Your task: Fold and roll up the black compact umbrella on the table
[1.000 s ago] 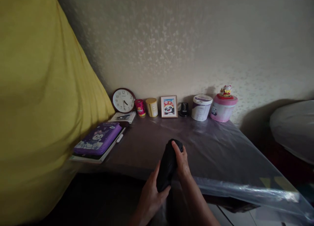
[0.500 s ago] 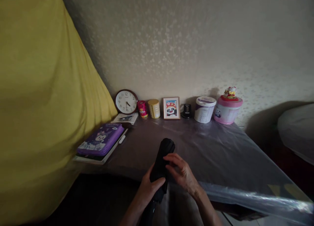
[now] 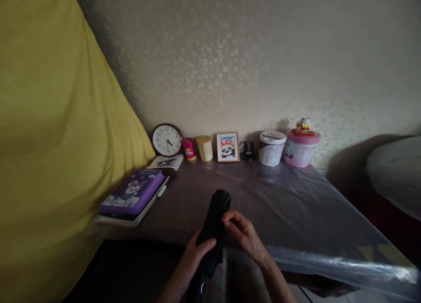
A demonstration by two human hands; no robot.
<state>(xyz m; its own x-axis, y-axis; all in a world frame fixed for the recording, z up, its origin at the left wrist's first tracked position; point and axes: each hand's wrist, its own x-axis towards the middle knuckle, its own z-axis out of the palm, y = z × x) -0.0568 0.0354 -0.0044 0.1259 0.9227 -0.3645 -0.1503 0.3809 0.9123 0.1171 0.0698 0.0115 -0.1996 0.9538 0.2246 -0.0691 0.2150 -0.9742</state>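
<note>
Left hand [image 3: 193, 258] closed round a long, black, folded-fabric umbrella [image 3: 212, 222], lower centre of the frame, tilted, top end leaning right. Right hand [image 3: 247, 238] at its right edge, thumb and forefinger nearly together; whether they pinch cloth, I cannot tell from here. Beyond, mid-frame, I note a rectangular, brown-framed panda picture [image 3: 227, 147] upright on the grey, plastic-covered table [image 3: 279, 202].

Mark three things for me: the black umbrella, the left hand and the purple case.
Black umbrella [image 3: 214, 220]: head view, on its folded fabric.
Left hand [image 3: 194, 254]: head view, near the thumb's base.
Purple case [image 3: 133, 192]: head view, on its printed top.
</note>
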